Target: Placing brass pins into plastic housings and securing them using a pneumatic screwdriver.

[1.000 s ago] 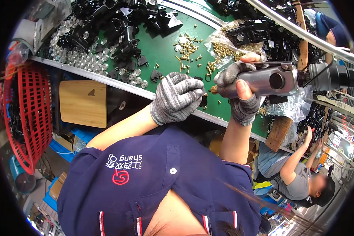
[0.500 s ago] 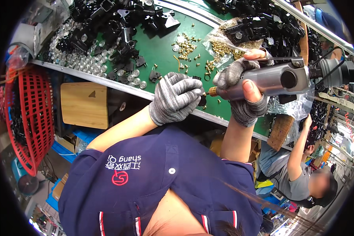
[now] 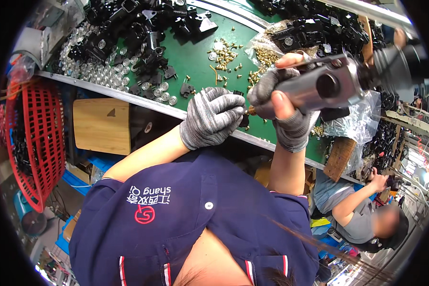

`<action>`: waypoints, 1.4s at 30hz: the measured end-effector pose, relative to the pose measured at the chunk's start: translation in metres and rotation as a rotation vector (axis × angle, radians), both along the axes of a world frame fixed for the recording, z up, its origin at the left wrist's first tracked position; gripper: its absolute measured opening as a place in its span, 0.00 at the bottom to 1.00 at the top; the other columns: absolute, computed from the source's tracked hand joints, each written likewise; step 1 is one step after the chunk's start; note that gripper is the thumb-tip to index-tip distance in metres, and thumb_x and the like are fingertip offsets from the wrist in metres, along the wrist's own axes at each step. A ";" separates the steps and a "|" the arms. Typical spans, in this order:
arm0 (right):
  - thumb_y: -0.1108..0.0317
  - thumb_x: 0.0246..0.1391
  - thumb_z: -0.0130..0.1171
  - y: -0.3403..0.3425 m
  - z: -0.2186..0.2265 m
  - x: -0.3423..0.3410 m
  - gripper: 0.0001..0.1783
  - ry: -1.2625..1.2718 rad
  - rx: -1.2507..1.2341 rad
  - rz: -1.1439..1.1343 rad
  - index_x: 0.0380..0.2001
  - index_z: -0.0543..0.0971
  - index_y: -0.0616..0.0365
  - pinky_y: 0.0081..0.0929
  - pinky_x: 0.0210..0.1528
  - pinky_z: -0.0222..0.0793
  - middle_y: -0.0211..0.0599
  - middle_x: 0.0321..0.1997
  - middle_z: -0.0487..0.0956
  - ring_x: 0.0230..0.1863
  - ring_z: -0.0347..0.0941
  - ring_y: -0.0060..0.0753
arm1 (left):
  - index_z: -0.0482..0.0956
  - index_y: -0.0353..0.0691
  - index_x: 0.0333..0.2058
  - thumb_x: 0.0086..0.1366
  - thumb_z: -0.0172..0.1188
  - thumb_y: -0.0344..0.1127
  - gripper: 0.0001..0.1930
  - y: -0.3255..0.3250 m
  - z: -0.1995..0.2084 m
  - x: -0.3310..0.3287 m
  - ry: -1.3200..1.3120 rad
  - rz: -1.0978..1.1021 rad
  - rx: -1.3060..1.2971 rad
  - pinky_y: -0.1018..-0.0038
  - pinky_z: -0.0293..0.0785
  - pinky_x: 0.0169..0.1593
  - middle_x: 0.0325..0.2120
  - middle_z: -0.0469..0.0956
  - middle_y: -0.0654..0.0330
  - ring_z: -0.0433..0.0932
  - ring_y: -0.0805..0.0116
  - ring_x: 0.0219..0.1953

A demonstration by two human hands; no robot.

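My right hand [image 3: 283, 97], in a grey fingerless-tipped glove, is wrapped round a silver power screwdriver [image 3: 326, 86], thumb along its side. The tool is tilted, its rear end up to the right and smeared by motion. Its brass-coloured nose [image 3: 251, 110] meets the fingertips of my left hand [image 3: 212, 117]. That hand, gloved in grey, is closed on a small black part [image 3: 244, 122], mostly hidden by the fingers at the bench's front edge. Loose brass screws [image 3: 227, 56] lie on the green bench top [image 3: 193, 57] beyond both hands.
Black housings [image 3: 148, 40] and silver round caps [image 3: 105, 74] are heaped at the left. A plastic bag of screws [image 3: 267, 50] sits behind my right hand, with more black parts [image 3: 305, 31]. A red basket [image 3: 38, 143] stands far left; a co-worker [image 3: 352, 209] is at right.
My right hand and the screwdriver have shifted left and the tool's rear end has tipped upward. My left hand stays nearly still. The co-worker's arm has drawn lower.
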State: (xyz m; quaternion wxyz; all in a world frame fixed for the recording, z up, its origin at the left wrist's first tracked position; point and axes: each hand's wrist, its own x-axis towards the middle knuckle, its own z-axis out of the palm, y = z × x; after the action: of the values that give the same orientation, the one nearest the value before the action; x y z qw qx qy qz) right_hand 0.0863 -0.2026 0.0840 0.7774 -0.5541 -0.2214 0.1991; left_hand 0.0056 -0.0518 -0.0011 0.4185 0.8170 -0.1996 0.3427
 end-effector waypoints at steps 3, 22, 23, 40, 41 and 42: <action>0.71 0.49 0.65 0.004 0.000 -0.001 0.27 -0.140 -0.131 -0.124 0.52 0.66 0.64 0.29 0.33 0.76 0.38 0.29 0.76 0.28 0.75 0.31 | 0.82 0.40 0.31 0.46 0.69 0.27 0.10 0.001 0.000 0.001 -0.023 -0.010 0.015 0.63 0.77 0.33 0.34 0.82 0.58 0.81 0.57 0.31; 0.57 0.44 0.77 -0.015 -0.020 -0.012 0.37 -0.481 -0.705 -0.085 0.56 0.75 0.58 0.38 0.54 0.73 0.39 0.45 0.80 0.50 0.76 0.40 | 0.82 0.42 0.42 0.52 0.68 0.31 0.17 0.070 0.041 0.038 0.278 0.195 0.009 0.62 0.76 0.49 0.44 0.80 0.54 0.78 0.54 0.46; 0.59 0.43 0.76 -0.010 -0.022 -0.025 0.35 -0.648 -0.883 -0.044 0.55 0.75 0.55 0.40 0.55 0.73 0.41 0.45 0.80 0.50 0.76 0.42 | 0.81 0.43 0.46 0.52 0.67 0.32 0.19 0.077 0.051 0.050 0.306 0.310 0.258 0.59 0.75 0.52 0.48 0.78 0.53 0.76 0.53 0.49; 0.66 0.43 0.69 -0.130 0.053 0.252 0.22 -0.894 -1.168 -1.232 0.45 0.80 0.55 0.37 0.56 0.72 0.44 0.50 0.77 0.51 0.75 0.48 | 0.74 0.47 0.58 0.53 0.65 0.40 0.30 0.085 0.087 0.140 0.958 0.319 1.065 0.56 0.72 0.58 0.54 0.75 0.48 0.74 0.44 0.56; 0.66 0.44 0.69 -0.124 0.051 0.249 0.22 -0.926 -1.025 -1.158 0.45 0.80 0.56 0.36 0.57 0.72 0.44 0.50 0.77 0.51 0.75 0.47 | 0.73 0.47 0.58 0.54 0.66 0.41 0.31 0.091 0.088 0.138 0.978 0.284 0.930 0.58 0.74 0.56 0.52 0.76 0.49 0.76 0.48 0.53; 0.66 0.45 0.69 -0.114 0.047 0.246 0.21 -0.953 -0.885 -1.081 0.46 0.81 0.57 0.34 0.58 0.72 0.44 0.50 0.78 0.51 0.76 0.46 | 0.73 0.46 0.59 0.54 0.66 0.42 0.32 0.097 0.088 0.138 0.994 0.247 0.793 0.60 0.75 0.55 0.51 0.77 0.49 0.78 0.51 0.51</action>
State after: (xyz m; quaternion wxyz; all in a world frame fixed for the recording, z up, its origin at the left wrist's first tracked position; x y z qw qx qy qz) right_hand 0.3320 -0.3165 0.1314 0.3004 -0.8619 -0.1315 -0.3867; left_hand 0.1431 0.0456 0.0864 0.0852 0.9878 0.0021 -0.1306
